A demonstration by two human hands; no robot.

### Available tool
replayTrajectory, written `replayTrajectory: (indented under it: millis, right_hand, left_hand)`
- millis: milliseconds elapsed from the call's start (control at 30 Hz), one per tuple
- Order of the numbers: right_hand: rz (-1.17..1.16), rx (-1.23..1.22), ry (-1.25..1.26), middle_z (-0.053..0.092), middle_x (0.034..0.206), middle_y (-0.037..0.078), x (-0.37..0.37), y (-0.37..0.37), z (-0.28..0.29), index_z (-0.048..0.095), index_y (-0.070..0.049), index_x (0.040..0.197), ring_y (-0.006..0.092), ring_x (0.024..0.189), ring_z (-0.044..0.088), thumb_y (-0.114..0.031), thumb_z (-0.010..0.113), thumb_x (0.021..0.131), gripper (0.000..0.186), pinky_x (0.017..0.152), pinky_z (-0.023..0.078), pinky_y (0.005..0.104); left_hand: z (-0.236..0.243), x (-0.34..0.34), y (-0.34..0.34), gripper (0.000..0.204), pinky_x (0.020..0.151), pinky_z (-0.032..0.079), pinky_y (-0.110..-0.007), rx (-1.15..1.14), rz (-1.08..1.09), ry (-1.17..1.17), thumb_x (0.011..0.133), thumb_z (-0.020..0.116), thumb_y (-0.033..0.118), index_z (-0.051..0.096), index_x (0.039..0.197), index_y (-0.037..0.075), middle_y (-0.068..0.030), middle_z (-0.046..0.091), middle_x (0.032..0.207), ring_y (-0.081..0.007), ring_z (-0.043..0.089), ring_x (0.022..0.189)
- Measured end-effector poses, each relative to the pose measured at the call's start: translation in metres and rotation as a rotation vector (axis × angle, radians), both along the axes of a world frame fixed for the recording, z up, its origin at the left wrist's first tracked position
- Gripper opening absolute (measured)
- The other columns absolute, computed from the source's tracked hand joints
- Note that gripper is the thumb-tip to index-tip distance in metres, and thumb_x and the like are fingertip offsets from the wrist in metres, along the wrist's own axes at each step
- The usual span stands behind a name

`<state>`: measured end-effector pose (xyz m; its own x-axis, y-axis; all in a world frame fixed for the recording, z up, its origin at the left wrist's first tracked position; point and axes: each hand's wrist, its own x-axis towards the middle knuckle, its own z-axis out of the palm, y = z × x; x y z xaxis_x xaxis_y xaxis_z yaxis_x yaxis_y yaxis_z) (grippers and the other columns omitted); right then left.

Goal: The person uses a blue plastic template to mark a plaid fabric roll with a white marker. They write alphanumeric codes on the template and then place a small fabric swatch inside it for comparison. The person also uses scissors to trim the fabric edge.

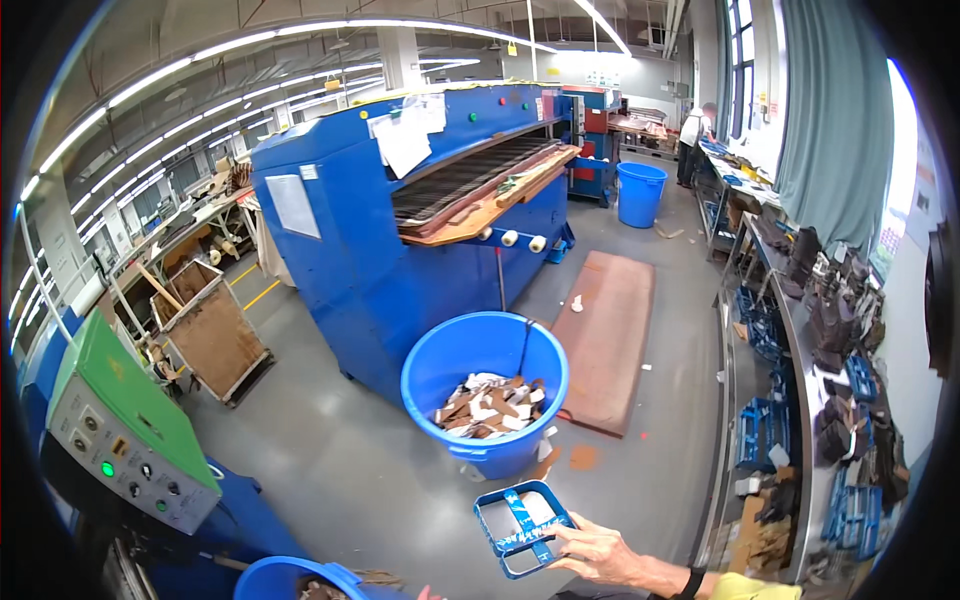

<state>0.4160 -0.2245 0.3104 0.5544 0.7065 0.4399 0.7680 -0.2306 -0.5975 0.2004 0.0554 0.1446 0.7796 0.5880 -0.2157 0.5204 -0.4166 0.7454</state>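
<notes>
1. The blue metal frame (523, 538) is at the lower middle of the frame of view, in the right hand (595, 552); that grip is clamped on its right side.
2. From this grip the frame extends toward the left of the picture, tilted; it looks nearly as long as wide, so its long axis is hard to tell.
3. A white piece (538, 508) shows in its upper opening; whether attached, I cannot tell.
4. Of the left hand (429, 595) only fingertips show at the bottom edge, farther from the frame; its grip cannot be told.
5. The large blue bin (437, 362), mid-picture, holds brown and white scraps (490, 408).
6. Another blue bin (262, 572), lower left, contains brown scraps; its depth is cut off.
</notes>
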Motion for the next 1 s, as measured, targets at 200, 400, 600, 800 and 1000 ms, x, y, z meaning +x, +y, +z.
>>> replayTrajectory:
  millis: [200,400,600,800,1000]
  right_hand:
    - [-0.167,0.049,-0.018,0.063,0.118,0.018,0.057,-0.122,-0.004,0.065,-0.004,0.084,0.0467,0.12,0.052,-0.008,0.077,0.069,0.019,0.095,0.049,0.0475]
    - [-0.246,0.083,-0.058,0.065,0.112,0.018,0.126,-0.194,0.01,0.064,-0.003,0.079,0.0473,0.114,0.056,-0.006,0.079,0.065,0.021,0.095,0.049,0.048]
    - [-0.398,0.123,-0.116,0.065,0.114,0.021,0.22,-0.219,0.014,0.065,-0.003,0.08,0.0453,0.114,0.057,-0.006,0.081,0.064,0.023,0.095,0.05,0.0462]
    - [-0.556,0.186,-0.101,0.064,0.116,0.024,0.341,-0.21,0.014,0.066,-0.001,0.083,0.0449,0.117,0.056,-0.003,0.081,0.064,0.025,0.093,0.051,0.0451]
    - [-0.635,0.233,-0.049,0.063,0.118,0.025,0.477,-0.195,0.038,0.066,0.002,0.083,0.0409,0.118,0.057,-0.002,0.08,0.066,0.023,0.094,0.05,0.0426]
  left_hand:
    - [-0.002,0.165,-0.125,0.052,0.08,0.052,-0.038,-0.129,-0.389,0.022,0.089,0.064,0.026,0.05,0.132,0.0,-0.0193,0.068,0.096,-0.0313,0.066,0.088]
    - [-0.058,0.285,-0.188,0.052,0.082,0.049,-0.038,-0.149,-0.78,0.111,0.091,0.063,0.027,0.048,0.135,0.002,-0.017,0.065,0.106,-0.0276,0.063,0.093]
    - [0.031,0.431,-0.164,0.067,0.093,0.05,-0.037,-0.069,-0.668,-0.021,0.092,0.063,0.037,0.037,0.145,0.007,-0.0155,0.063,0.121,-0.026,0.062,0.109]
    - [0.094,0.594,-0.094,0.058,0.081,0.053,-0.03,-0.138,-0.42,-0.302,0.092,0.063,0.021,0.041,0.142,0.004,-0.0134,0.066,0.116,-0.0154,0.065,0.092]
    - [0.176,0.773,-0.048,0.061,0.088,0.051,-0.031,-0.195,-0.26,-0.52,0.091,0.065,0.015,0.038,0.144,0.002,-0.0167,0.063,0.119,-0.0193,0.062,0.103]
